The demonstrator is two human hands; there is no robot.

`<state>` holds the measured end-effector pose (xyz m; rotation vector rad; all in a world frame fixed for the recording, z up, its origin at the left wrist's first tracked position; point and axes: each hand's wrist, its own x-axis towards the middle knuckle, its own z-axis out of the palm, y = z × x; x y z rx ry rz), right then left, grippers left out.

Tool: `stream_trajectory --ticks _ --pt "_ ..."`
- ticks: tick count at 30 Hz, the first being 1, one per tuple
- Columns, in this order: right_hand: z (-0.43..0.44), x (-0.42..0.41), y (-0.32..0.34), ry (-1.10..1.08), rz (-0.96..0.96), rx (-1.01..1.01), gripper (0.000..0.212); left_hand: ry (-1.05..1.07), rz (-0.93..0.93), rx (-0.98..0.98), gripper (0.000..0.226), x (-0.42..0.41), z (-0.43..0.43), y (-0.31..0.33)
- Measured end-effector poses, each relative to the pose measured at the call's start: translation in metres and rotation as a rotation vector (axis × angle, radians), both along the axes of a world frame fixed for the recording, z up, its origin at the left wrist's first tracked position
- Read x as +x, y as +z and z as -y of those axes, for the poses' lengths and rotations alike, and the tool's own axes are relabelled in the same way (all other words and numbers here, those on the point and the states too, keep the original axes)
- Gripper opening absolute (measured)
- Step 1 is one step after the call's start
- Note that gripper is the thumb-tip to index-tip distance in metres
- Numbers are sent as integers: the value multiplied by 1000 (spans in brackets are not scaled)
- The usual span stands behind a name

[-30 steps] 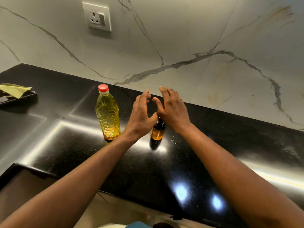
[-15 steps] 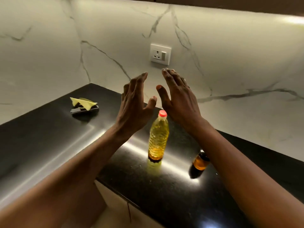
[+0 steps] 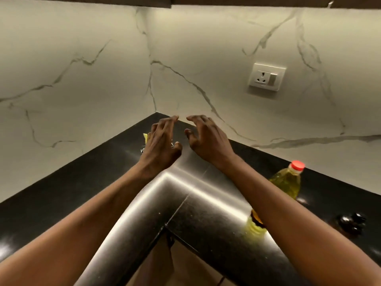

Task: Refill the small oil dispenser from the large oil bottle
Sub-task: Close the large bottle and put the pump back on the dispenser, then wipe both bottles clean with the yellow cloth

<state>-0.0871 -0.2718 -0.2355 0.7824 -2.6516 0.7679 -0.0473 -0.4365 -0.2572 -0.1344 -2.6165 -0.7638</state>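
Pre-grasp step: left grip [image 3: 160,145] and right grip [image 3: 208,139] hover empty, fingers loosely spread, over the surface [image 3: 82,182] corner — the next move likely calls for reaching right to the oil bottle [image 3: 286,182] and the dispenser [image 3: 255,216], part-hidden behind the forearm.

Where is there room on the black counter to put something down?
The counter is bare from the wall to the left forearm. The shiny patch between that and the right forearm is bare too. Crowded on the right: large oil bottle, small oil dispenser, a dark object.
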Motion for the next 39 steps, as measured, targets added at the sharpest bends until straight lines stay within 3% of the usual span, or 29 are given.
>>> stream_trajectory --ticks 12,17,22,26,33,37,39 --pt "113 -84 -76 19 231 156 45 47 285 -84 53 -87 141 -76" --pt "145 -137 -103 108 370 442 48 81 394 -247 34 -132 172 -101" --pt "168 -166 -137 131 444 683 56 32 490 -388 39 -170 183 -120" --pt "180 -176 -157 122 448 745 56 -21 542 -474 48 -184 182 -133" --pt "180 -173 -157 28 182 502 23 10 437 -454 43 -190 179 -136" --pt "170 -173 -149 -28 109 212 10 28 257 -290 26 -183 178 -128" --pt "162 -172 -143 -43 116 50 5 26 167 -106 16 -175 175 -118"
